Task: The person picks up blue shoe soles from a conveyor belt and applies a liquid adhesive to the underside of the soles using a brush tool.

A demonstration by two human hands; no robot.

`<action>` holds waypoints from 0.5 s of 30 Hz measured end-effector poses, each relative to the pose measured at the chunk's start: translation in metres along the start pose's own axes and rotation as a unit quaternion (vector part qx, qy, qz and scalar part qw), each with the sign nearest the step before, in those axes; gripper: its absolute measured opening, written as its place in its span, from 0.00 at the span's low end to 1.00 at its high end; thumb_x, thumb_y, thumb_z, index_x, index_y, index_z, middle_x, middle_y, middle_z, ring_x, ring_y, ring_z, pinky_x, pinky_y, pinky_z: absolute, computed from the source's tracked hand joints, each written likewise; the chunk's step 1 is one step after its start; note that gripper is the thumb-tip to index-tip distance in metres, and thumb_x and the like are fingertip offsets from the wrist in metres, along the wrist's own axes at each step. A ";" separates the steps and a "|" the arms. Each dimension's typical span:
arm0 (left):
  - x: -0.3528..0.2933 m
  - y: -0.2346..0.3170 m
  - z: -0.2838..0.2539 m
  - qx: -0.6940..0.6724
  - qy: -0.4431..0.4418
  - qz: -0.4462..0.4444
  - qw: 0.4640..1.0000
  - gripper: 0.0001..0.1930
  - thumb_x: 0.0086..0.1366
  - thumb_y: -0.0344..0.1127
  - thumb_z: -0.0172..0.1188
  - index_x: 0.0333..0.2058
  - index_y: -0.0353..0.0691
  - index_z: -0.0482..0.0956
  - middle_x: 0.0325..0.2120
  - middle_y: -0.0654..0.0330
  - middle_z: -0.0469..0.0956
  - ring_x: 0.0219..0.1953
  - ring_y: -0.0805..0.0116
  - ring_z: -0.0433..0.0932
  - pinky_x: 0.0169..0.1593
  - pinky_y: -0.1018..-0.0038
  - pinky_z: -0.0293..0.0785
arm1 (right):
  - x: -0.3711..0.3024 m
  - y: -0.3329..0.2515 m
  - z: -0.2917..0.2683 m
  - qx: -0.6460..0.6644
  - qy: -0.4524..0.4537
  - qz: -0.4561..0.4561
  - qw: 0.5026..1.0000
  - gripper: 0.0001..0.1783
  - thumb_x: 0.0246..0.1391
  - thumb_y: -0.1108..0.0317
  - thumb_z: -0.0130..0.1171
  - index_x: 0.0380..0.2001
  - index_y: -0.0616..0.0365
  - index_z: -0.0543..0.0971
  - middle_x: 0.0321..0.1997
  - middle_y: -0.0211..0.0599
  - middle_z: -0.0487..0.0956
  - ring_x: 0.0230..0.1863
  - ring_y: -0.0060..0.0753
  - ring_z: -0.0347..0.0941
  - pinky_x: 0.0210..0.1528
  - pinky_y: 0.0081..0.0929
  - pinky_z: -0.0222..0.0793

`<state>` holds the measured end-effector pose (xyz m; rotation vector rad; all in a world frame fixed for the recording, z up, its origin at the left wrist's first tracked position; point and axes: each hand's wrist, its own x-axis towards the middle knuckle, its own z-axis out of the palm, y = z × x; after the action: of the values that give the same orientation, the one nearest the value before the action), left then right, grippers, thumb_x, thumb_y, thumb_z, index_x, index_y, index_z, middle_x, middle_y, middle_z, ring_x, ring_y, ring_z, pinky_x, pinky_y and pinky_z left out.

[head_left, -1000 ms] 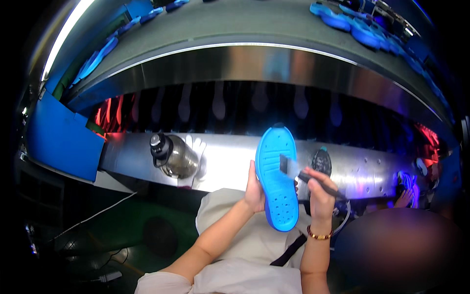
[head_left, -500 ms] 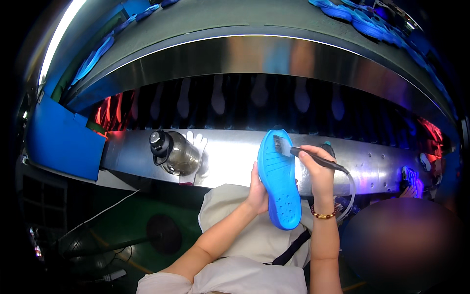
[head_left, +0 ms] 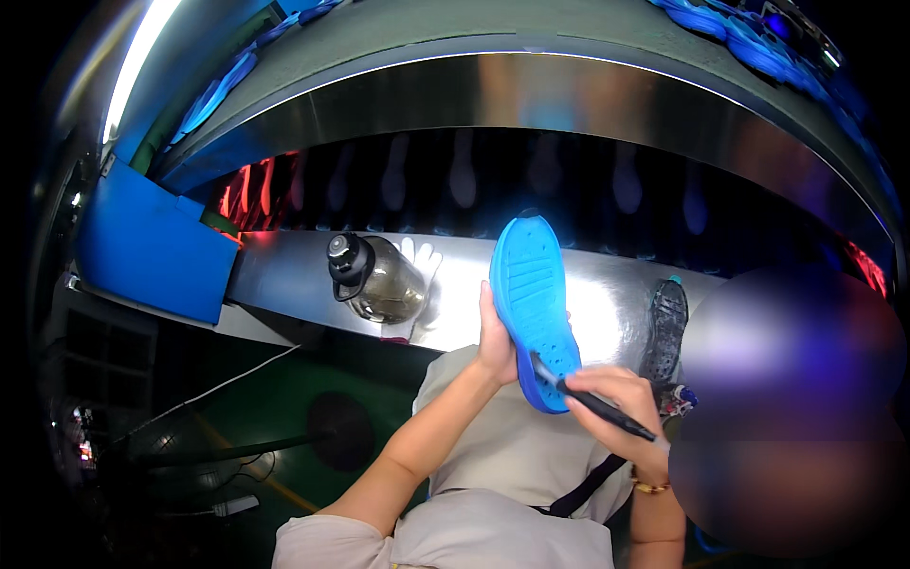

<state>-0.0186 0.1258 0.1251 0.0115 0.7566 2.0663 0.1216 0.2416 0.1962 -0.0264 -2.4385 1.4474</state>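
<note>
A bright blue shoe sole (head_left: 534, 299) stands upright in front of me, its ribbed face toward the camera. My left hand (head_left: 495, 339) grips it from behind along its left edge. My right hand (head_left: 616, 398) holds a thin dark brush (head_left: 588, 398) like a pen, with the brush tip touching the lower end of the sole. Both forearms rise from the bottom of the picture over my light apron.
A shiny metal ledge (head_left: 284, 275) runs across behind the sole. On it stand a dark water bottle (head_left: 374, 278), a white glove (head_left: 420, 258) and a dark shoe sole (head_left: 667, 327). A blue panel (head_left: 152, 242) sits at left. More blue soles (head_left: 720, 28) lie above.
My right hand has carried the brush from the upper part of the sole down to its lower end. The sole stays upright in my left hand.
</note>
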 end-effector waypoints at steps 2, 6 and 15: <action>-0.010 0.002 0.004 0.001 -0.034 -0.007 0.999 0.46 0.53 0.73 0.17 0.50 0.36 0.63 0.36 0.48 0.72 0.39 0.56 0.73 0.44 0.60 0.70 | -0.001 0.004 -0.015 -0.005 -0.075 -0.034 0.997 0.10 0.38 0.75 0.62 0.29 0.62 0.79 0.29 0.40 0.79 0.33 0.33 0.76 0.37 0.23 0.70; -0.023 -0.003 0.028 -0.036 -0.053 -0.065 0.996 0.45 0.55 0.72 0.17 0.52 0.36 0.61 0.38 0.48 0.72 0.39 0.56 0.73 0.46 0.61 0.70 | 0.020 -0.006 -0.026 0.213 0.101 0.059 0.970 0.08 0.44 0.76 0.58 0.32 0.66 0.77 0.29 0.37 0.78 0.32 0.21 0.72 0.34 0.17 0.68; -0.023 -0.003 0.033 -0.007 -0.009 -0.086 0.996 0.47 0.51 0.75 0.21 0.55 0.42 0.59 0.47 0.53 0.69 0.47 0.58 0.69 0.51 0.62 0.65 | 0.029 -0.003 -0.016 0.303 -0.016 0.000 0.953 0.10 0.42 0.79 0.58 0.32 0.67 0.78 0.32 0.41 0.78 0.34 0.28 0.74 0.39 0.21 0.69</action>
<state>0.0064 0.1266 0.1562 -0.0422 0.7067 1.9050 0.0989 0.2593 0.2129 0.1312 -1.9109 2.1403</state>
